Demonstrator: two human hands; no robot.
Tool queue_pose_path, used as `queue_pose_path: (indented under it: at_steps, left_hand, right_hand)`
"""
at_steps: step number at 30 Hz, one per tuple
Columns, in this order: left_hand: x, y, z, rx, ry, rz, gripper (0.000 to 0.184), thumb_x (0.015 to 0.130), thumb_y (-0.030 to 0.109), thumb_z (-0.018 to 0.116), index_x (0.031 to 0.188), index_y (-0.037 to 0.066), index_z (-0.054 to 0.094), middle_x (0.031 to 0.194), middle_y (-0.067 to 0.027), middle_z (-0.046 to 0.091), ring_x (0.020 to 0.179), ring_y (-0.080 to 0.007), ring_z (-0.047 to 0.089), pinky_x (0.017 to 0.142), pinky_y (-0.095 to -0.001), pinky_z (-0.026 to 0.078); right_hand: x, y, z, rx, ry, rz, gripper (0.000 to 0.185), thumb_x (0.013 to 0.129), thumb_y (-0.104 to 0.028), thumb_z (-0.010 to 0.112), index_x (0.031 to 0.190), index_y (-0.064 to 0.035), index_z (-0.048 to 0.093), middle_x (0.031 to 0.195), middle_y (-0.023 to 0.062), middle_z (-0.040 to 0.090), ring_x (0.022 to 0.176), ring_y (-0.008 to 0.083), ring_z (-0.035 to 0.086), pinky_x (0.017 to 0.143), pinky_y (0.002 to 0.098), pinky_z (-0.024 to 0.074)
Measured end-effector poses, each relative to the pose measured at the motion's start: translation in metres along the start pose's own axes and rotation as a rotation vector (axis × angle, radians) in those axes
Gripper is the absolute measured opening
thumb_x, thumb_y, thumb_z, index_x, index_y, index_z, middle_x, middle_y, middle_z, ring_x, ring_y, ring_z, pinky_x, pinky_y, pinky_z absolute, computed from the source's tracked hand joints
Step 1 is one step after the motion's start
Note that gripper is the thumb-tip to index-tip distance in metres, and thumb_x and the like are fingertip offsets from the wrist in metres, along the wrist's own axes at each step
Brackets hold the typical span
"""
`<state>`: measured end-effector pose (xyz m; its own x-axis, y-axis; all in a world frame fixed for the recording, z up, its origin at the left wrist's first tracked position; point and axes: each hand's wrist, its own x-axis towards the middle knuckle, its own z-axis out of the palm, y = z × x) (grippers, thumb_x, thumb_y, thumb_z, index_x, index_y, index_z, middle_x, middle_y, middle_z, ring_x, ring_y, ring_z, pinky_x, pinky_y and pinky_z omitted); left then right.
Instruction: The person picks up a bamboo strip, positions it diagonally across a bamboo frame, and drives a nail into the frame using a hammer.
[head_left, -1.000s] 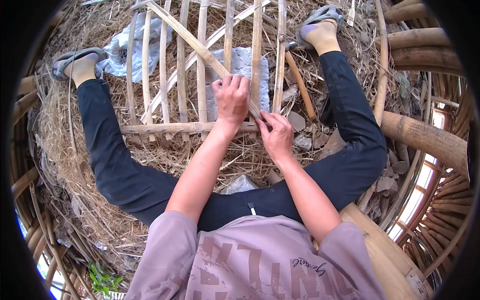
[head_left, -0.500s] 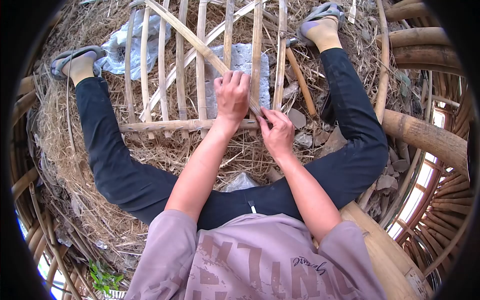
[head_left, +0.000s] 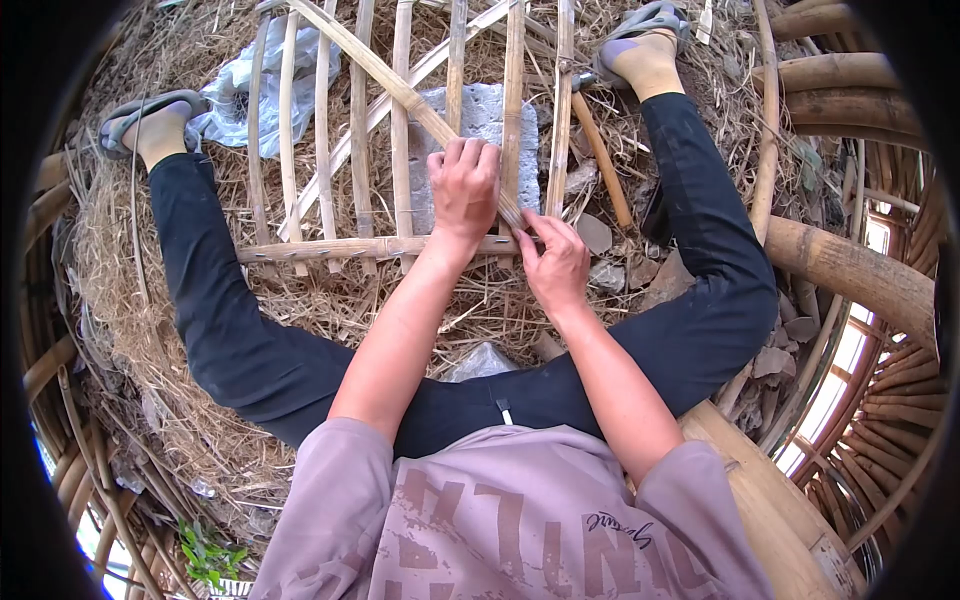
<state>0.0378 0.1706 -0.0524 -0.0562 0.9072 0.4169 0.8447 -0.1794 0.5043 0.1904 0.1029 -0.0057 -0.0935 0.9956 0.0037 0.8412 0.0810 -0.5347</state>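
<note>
A diagonal bamboo strip (head_left: 385, 77) crosses a lattice of upright bamboo slats (head_left: 361, 140). My left hand (head_left: 464, 190) is wrapped round this strip near its lower end, knuckles up. At the tip of the same strip, my right hand (head_left: 556, 262) pinches with thumb and fingertips. Both hands are just above the horizontal bamboo bar (head_left: 345, 250), to which the slats are fastened at their lower ends. Under the lattice lies a grey stone block (head_left: 483, 110), partly covered by the slats and my left hand.
A hammer with a wooden handle (head_left: 602, 165) lies right of the lattice. Clear plastic bags (head_left: 232, 118) lie at the left. Dry straw (head_left: 150, 310) covers the ground between my outstretched legs. Thick bamboo poles (head_left: 850, 270) stand at the right, and stone pieces (head_left: 594, 236) lie near my right hand.
Almost nothing differs. Both hands keep their hold on the diagonal strip, and the lattice has shifted only very slightly in view.
</note>
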Motion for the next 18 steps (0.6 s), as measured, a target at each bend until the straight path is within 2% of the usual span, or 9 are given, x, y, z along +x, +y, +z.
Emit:
queue_pose_path:
  at_steps: [6,16,18]
  left_hand:
    - [0.0,0.0,0.002,-0.038,0.04,0.002,0.013,0.081,0.008,0.07,0.091,0.014,0.066,0.091,-0.0009,0.065,0.096,-0.0215,0.062,0.083,-0.0402,0.042]
    - [0.005,-0.005,-0.018,-0.314,0.106,-0.064,0.013,0.082,0.008,0.078,0.094,0.01,0.072,0.098,-0.0023,0.07,0.096,-0.0227,0.064,0.087,-0.0381,0.042]
    - [0.009,-0.002,-0.028,-0.404,0.065,-0.109,0.011,0.082,0.008,0.079,0.092,0.007,0.073,0.092,-0.0069,0.071,0.091,-0.0261,0.066,0.081,-0.0398,0.049]
  right_hand:
    - [-0.001,-0.001,0.001,-0.1,-0.024,-0.099,0.032,0.09,-0.014,0.071,0.122,-0.0208,0.075,0.101,0.0057,0.071,0.091,0.0273,0.067,0.08,0.0392,0.0557]
    - [0.002,0.0,0.001,-0.166,-0.068,-0.112,0.027,0.092,-0.017,0.07,0.118,-0.0208,0.076,0.097,0.0036,0.068,0.09,0.0264,0.066,0.072,0.0402,0.0564]
    - [0.002,-0.001,0.001,-0.164,-0.064,-0.108,0.027,0.092,-0.018,0.07,0.118,-0.0213,0.076,0.097,0.003,0.068,0.09,0.0261,0.065,0.071,0.0402,0.0565]
